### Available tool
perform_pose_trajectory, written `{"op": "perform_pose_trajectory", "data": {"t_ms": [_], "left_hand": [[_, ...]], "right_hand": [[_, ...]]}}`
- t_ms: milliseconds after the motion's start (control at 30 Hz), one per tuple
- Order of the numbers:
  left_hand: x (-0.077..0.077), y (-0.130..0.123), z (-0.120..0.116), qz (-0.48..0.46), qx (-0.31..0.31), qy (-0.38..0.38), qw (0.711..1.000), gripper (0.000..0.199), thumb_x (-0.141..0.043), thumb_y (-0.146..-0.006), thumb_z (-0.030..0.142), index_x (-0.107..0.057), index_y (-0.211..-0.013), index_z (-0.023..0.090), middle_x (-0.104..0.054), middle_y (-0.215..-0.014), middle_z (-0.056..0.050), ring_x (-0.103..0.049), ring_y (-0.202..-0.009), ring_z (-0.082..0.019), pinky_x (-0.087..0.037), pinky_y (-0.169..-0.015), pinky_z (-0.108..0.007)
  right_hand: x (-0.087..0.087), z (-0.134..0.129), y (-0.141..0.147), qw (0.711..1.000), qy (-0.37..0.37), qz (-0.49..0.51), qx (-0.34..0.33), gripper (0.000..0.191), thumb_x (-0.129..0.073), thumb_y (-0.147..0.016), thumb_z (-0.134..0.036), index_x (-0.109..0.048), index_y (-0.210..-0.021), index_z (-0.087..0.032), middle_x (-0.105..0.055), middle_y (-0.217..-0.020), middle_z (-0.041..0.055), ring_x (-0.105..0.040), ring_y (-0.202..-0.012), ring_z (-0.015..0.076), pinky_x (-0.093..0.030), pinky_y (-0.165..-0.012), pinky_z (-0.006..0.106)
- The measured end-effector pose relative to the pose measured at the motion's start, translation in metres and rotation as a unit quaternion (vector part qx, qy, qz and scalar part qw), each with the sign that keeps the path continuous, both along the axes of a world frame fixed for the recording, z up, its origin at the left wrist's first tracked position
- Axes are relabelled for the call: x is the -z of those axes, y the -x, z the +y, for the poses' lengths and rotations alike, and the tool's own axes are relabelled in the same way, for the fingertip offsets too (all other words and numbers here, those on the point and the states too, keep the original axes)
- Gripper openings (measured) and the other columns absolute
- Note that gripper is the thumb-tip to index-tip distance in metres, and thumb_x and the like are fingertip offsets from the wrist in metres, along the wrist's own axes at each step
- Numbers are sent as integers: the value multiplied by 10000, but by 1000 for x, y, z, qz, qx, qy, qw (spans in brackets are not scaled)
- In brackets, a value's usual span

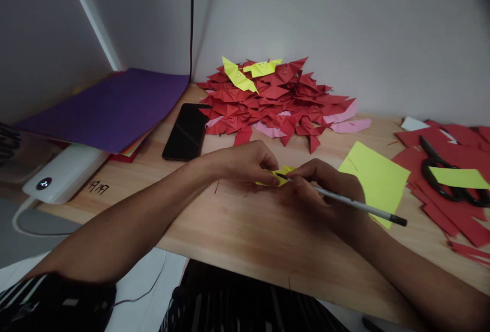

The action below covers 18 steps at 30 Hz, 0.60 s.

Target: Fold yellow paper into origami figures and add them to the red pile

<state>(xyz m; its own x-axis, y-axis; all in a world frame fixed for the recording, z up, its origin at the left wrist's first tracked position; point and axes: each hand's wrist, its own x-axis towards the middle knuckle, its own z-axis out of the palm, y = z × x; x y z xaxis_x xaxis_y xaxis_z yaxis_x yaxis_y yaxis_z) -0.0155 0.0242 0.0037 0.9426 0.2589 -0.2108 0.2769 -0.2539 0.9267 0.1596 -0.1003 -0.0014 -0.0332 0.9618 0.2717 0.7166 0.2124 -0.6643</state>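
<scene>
My left hand [248, 162] pinches the left part of a small folded yellow paper [284, 175] low over the wooden table. In my right hand [331, 184] is a grey pen [356, 203] with a black end, its dark tip on or just above the yellow paper. The fingers of both hands cover parts of that paper. Behind the hands rises a pile of folded red papers [268, 100], with two folded yellow ones [263, 69] on top. A flat yellow sheet [373, 181] lies right of my right hand, partly behind it.
A black phone [186, 132] lies left of the pile. Purple sheets [118, 105] rest over a white device [67, 174] with a cable at the left. Black scissors [434, 174] and a yellow strip [459, 177] lie on red paper pieces [455, 214] at the right. A wall stands behind.
</scene>
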Motion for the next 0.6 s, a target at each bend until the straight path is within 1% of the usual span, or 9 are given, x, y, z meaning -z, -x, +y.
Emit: {"op": "perform_pose_trajectory", "data": {"t_ms": [167,300,467,600], "left_hand": [[-1,0,-1,8,-4,3,1000,244,-604,-803,302,-608,-660,104,-504,-529,28,-426,-453,-49,-255,-426,-177],[-4,1,-1,19,-8,6,1000,251,-601,-805,313,-615,-669,103,-498,-525,31,-419,-454,-48,-264,-430,-176],[-5,0,-1,35,-23,5,999,194,-630,-771,275,-618,-679,105,-510,-540,34,-409,-471,-44,-262,-448,-176],[-6,-1,-1,48,-35,-2,998,160,-636,-758,255,-621,-704,105,-507,-549,41,-403,-482,-42,-266,-461,-176]], "right_hand": [[-1,1,0,1000,-3,8,5,94,-554,-852,-256,-623,-808,-210,-604,-568,-31,-491,-440,82,-341,-418,198],[-1,0,1,1000,-4,15,15,100,-561,-850,-264,-626,-802,-205,-581,-542,-37,-466,-428,78,-328,-412,198],[-1,-3,1,998,-6,23,50,85,-562,-849,-248,-623,-809,-206,-588,-566,-29,-466,-455,85,-339,-434,205],[0,-3,-2,999,-3,15,50,85,-567,-850,-259,-617,-799,-213,-551,-527,-39,-449,-436,86,-326,-420,210]]}}
